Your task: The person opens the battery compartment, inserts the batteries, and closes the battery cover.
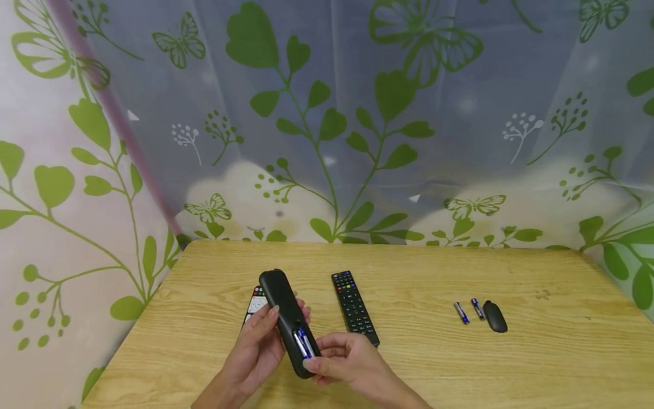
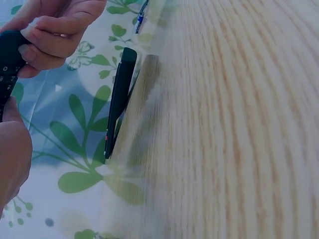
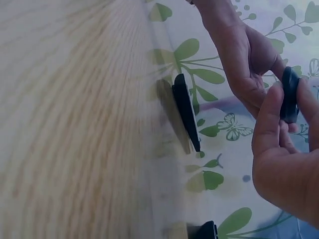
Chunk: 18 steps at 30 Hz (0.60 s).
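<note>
Holding a black remote [image 1: 278,295], the left grip [image 1: 258,346] curls round; the right grip [image 1: 355,360] pinches its five-o'clock end. Two batteries [image 1: 300,342] fill its slot [image 1: 297,324].

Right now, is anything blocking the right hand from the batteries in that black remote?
Nothing visible is. The right hand has its thumb at the lower end of the batteries, which lie uncovered. The left hand holds the black remote farther up, clear of them.
</note>
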Available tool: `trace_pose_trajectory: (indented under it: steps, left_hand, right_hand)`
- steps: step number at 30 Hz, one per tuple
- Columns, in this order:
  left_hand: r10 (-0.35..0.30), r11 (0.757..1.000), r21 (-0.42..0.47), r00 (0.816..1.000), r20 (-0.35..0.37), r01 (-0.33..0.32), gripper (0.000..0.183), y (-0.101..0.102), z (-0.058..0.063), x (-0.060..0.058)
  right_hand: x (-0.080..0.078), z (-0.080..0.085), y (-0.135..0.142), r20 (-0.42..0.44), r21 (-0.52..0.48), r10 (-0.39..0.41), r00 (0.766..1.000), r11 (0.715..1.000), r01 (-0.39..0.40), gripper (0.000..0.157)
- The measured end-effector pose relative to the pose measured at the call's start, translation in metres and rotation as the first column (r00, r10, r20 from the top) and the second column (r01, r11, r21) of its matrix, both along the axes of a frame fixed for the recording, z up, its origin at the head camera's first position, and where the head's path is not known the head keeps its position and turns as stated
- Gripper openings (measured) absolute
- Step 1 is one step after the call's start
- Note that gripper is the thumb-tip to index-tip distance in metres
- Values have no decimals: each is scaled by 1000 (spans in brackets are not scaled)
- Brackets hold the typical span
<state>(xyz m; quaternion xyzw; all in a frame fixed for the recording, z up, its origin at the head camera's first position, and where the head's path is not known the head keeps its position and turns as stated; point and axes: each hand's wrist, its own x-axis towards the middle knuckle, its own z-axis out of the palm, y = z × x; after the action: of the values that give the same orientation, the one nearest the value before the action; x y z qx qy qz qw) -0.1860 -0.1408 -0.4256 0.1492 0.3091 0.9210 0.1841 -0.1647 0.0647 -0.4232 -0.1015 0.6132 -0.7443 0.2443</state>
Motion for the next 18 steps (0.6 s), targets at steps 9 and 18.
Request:
trace_pose_trajectory:
  steps: [9, 18]
  left_hand:
    - [38, 995, -93, 999, -16, -40, 47, 2, 5, 1]
    - [35, 994, -99, 998, -53, -40, 40, 0, 2, -1]
  right_hand:
    - [0, -6, -2, 125, -30, -35, 992, 999, 39, 34]
    - [3, -5, -3, 272, -168, -13, 962, 984, 61, 20]
